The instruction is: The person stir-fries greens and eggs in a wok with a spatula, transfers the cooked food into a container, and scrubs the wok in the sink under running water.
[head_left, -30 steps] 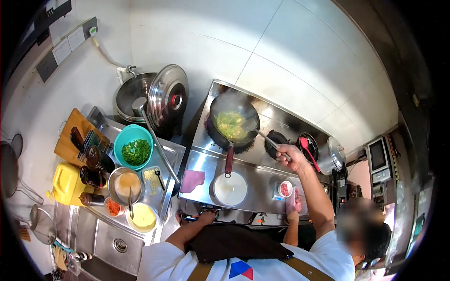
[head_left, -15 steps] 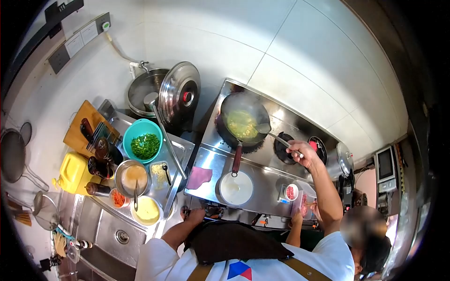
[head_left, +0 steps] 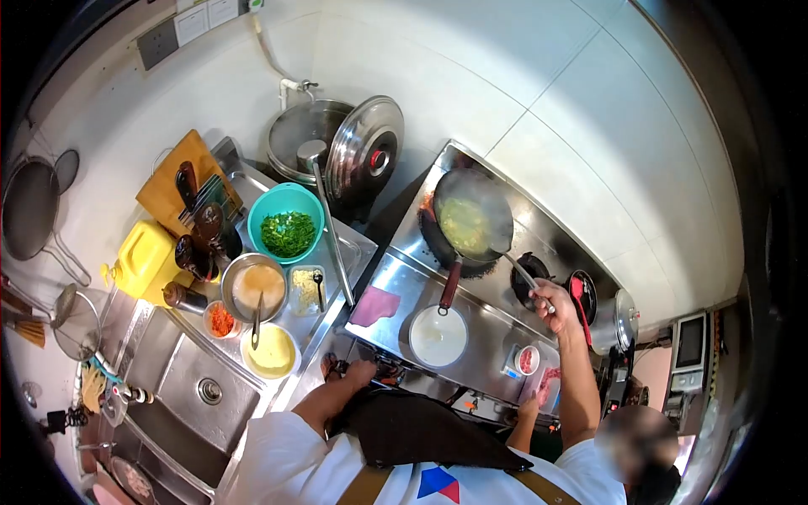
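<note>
My right hand [head_left: 553, 305] is closed around the long metal handle of a wok spatula [head_left: 522, 271]. The tool slants toward the right rim of a dark wok [head_left: 495, 195], and its head is hard to make out. Steaming yellowish-green food [head_left: 465, 227] lies in the wok, whose wooden handle [head_left: 451, 284] points back over a white bowl [head_left: 438, 338]. Low beside the front edge of the stove counter is my left hand [head_left: 362, 373]. Its fingers are too unclear to show whether they hold anything.
A pink cloth [head_left: 374, 306] lies left of the white bowl. Left stand a green bowl of chopped greens [head_left: 287, 234], a steel bowl [head_left: 257, 288] and a sink [head_left: 181, 374]. A co-worker's hand [head_left: 528, 409] is by raw meat [head_left: 547, 385] at right.
The head view has shifted, moving the whole scene in the picture. The spatula head was seen inside the wok against the food; now it is back at the right rim.
</note>
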Demonstrator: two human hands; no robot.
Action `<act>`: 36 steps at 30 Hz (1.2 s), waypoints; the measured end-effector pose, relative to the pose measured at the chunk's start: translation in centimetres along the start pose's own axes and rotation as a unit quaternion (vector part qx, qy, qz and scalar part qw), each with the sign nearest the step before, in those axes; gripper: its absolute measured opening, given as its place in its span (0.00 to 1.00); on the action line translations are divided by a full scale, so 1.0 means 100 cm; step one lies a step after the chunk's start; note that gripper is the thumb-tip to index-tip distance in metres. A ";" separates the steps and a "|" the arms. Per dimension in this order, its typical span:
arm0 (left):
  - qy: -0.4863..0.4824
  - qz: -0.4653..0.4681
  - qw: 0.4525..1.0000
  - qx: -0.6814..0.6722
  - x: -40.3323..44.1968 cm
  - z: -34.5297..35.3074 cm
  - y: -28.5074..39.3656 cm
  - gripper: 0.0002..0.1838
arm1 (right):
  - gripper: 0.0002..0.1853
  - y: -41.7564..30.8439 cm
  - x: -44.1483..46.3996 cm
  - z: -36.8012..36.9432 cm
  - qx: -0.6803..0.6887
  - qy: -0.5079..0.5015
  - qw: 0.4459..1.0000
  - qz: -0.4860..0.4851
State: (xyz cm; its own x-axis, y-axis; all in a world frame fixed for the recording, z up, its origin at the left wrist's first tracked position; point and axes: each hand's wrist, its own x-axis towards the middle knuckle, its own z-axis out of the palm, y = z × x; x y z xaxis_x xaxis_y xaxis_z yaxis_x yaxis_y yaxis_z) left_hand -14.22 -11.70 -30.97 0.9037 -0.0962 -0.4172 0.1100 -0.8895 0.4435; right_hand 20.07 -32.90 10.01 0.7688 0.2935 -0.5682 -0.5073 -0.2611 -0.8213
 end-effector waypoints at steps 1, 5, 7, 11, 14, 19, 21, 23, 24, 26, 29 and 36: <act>-0.011 0.001 1.000 -0.002 0.002 0.003 -0.002 0.07 | 0.16 0.007 0.000 0.005 -0.006 0.000 1.000 -0.005; -0.018 -0.004 1.000 -0.001 0.001 0.004 -0.001 0.07 | 0.17 0.049 0.015 0.005 0.010 0.001 1.000 -0.008; -0.003 -0.011 1.000 -0.026 0.002 0.009 -0.003 0.07 | 0.16 0.065 0.020 0.007 0.033 0.002 0.999 -0.001; 0.002 -0.019 0.998 -0.060 -0.003 -0.006 -0.001 0.08 | 0.14 0.080 0.023 0.008 0.060 -0.007 0.998 -0.005; -0.002 -0.017 0.998 -0.064 -0.006 -0.012 0.000 0.09 | 0.15 0.081 0.023 0.009 0.064 -0.003 0.998 0.000; 0.010 -0.004 0.999 -0.049 -0.009 -0.015 -0.001 0.08 | 0.16 0.074 0.023 0.012 0.067 0.007 0.998 0.014; 0.012 -0.005 0.999 -0.047 -0.012 -0.020 0.001 0.08 | 0.16 0.072 0.023 0.013 0.050 0.016 0.998 0.022; 0.009 -0.011 0.999 -0.049 -0.014 -0.024 0.002 0.07 | 0.17 0.069 0.023 0.016 0.017 0.037 0.999 0.027; 0.020 -0.008 0.998 -0.051 -0.012 -0.020 0.000 0.07 | 0.18 0.064 0.024 0.014 -0.011 0.028 0.999 0.034; 0.039 0.005 0.998 -0.050 -0.007 -0.010 -0.003 0.07 | 0.21 0.048 0.025 0.007 -0.060 0.018 0.997 0.047; 0.018 0.026 0.999 -0.035 -0.010 -0.021 -0.003 0.07 | 0.26 0.012 0.021 -0.002 -0.168 0.044 0.985 0.015; 0.044 -0.017 0.995 -0.089 -0.001 0.002 -0.008 0.10 | 0.07 -0.114 0.056 -0.019 -0.552 -0.008 0.833 0.038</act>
State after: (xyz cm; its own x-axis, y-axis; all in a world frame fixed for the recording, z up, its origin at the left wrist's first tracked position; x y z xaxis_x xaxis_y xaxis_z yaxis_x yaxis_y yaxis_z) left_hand -14.48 -11.10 -31.38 0.9298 -0.0205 -0.3674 0.2064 -0.7975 0.5669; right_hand 30.90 -30.04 16.25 0.7408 0.2477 -0.6244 0.1196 -0.9633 -0.2403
